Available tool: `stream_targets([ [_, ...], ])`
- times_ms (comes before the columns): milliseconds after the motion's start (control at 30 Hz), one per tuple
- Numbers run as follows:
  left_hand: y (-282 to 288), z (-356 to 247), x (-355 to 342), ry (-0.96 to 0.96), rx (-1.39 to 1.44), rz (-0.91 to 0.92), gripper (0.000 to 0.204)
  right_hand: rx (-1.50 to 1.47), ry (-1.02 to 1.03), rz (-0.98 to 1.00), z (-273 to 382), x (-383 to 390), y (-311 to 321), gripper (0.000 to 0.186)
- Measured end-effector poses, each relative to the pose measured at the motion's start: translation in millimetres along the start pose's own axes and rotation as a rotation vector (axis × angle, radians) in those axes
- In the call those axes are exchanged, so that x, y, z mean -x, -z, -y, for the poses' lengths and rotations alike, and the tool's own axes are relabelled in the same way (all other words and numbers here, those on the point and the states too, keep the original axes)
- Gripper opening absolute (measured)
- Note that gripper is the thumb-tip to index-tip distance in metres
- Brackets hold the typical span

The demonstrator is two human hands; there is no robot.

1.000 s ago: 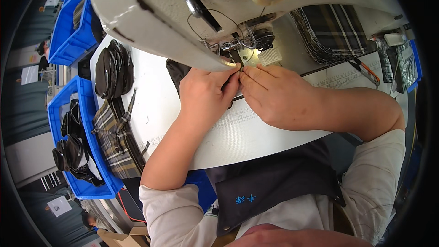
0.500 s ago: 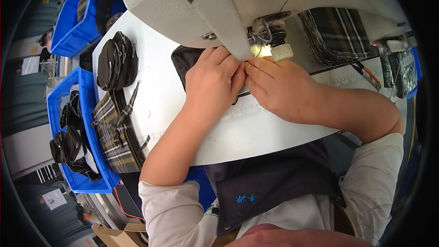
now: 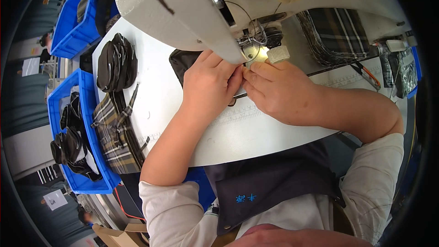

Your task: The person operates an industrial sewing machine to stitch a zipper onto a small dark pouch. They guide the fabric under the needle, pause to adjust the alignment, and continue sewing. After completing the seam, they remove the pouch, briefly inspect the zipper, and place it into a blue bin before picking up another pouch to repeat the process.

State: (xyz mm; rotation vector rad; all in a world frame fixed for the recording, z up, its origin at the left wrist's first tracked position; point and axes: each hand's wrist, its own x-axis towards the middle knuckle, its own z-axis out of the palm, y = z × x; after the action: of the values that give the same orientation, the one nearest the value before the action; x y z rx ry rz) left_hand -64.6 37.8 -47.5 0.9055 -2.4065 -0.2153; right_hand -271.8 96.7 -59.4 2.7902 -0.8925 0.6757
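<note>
A dark fabric piece (image 3: 182,63) lies under the head of a white sewing machine (image 3: 169,16), mostly covered by my hands and the machine. My left hand (image 3: 208,83) is closed on the fabric, thumb and fingers pinching its edge. Right beside it, my right hand (image 3: 276,92) has its fingers pressed together on the same edge, close to the lit needle area (image 3: 259,54). The fingertips of both hands almost meet there. What exactly lies beneath the fingertips is hidden.
Dark pouches (image 3: 117,63) are stacked on the white table (image 3: 256,135) at left, beside plaid fabric pieces (image 3: 120,132). A blue bin (image 3: 112,180) holds more dark pieces. Plaid panels (image 3: 336,34) and orange-handled snips (image 3: 371,78) lie right of the machine.
Both hands have shifted slightly left and still hold the fabric. The machine head sits further left in the picture, so more of the lit needle area shows.
</note>
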Motion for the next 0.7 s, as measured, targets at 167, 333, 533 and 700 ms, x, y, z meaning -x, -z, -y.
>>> stream_targets([
  [167, 0.5, -0.8, -0.1, -0.024, -0.034, 0.016, 0.011, 0.043, -0.019, -0.002, 0.7, -1.6, -0.6, 0.023],
  [333, -1.5, 1.8, -0.4, -0.010, -0.061, 0.017, 0.013, 0.039, -0.054, -0.027, -2.4, -4.1, -3.3, 0.024],
  [533, 3.8, 4.8, -1.7, 0.125, 0.112, 0.042, 0.016, -0.051, -0.145, 0.018, -3.7, -3.6, -1.4, 0.031],
  [700, 14.5, 5.5, 1.5, 0.390, 0.237, 0.051, 0.016, -0.068, -0.157, -0.006, -4.7, -3.2, -2.6, 0.037],
])
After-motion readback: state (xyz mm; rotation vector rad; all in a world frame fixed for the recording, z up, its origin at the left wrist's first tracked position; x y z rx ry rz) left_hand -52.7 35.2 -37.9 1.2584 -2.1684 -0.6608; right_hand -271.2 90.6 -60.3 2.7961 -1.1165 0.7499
